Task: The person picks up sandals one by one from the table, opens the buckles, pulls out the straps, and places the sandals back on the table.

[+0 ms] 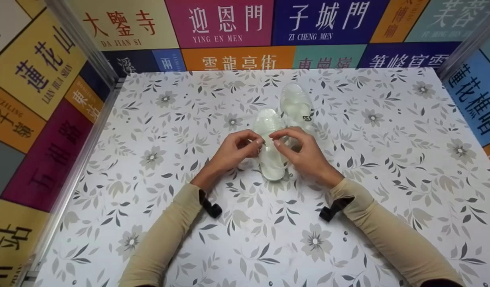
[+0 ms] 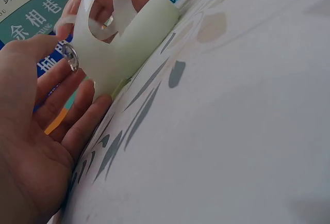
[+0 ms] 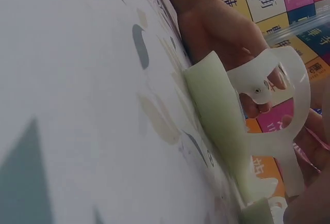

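A pale, translucent jelly sandal (image 1: 273, 169) stands sole-down on the table, toe toward the back. My left hand (image 1: 237, 150) is at the sandal's left side, thumb and forefinger pinching its strap by a small metal buckle (image 2: 71, 57). From the other side my right hand (image 1: 302, 151) reaches over the sandal and pinches the thin ankle strap (image 2: 82, 22) close to the left fingertips. In the right wrist view, the broad strap (image 3: 296, 90) arches over the heel end, partly hiding the left hand (image 3: 221, 33). The matching sandal (image 1: 296, 99) sits just behind, to the right.
The table (image 1: 264, 247) has a white cover printed with grey leaves and flowers. Colourful panels with Chinese lettering (image 1: 225, 24) rise at the back and both sides. A black wrist-camera mount (image 1: 211, 205) sticks out from the left cuff, another (image 1: 334, 209) from the right.
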Available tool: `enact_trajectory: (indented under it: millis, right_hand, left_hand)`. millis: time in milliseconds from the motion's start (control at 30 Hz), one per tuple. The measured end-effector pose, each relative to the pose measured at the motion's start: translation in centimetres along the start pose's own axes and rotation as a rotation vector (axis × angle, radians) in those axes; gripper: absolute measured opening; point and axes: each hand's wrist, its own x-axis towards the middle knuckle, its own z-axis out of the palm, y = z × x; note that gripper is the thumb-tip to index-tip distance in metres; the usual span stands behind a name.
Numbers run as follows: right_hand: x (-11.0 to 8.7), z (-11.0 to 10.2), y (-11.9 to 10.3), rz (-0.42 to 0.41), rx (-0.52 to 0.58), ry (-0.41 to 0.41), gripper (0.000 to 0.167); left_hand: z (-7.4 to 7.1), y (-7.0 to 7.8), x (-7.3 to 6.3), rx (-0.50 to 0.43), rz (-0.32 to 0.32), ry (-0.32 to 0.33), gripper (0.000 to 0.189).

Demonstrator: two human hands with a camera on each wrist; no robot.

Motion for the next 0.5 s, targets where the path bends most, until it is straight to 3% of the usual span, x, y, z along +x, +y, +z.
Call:
enact_trajectory:
  millis: [267, 500]
  right_hand:
    - [0.1, -0.6, 0.1, -0.075, 0.036, 0.059, 0.026]
    - [-0.3, -1.5, 0.1, -0.100, -0.016, 0.182, 0.020]
  left_hand:
    - [0.3, 0.0, 0.4, -0.085, -0.124, 0.122, 0.029]
    - [0.5, 0.2, 0.4, -0.045, -0.141, 0.162, 0.024]
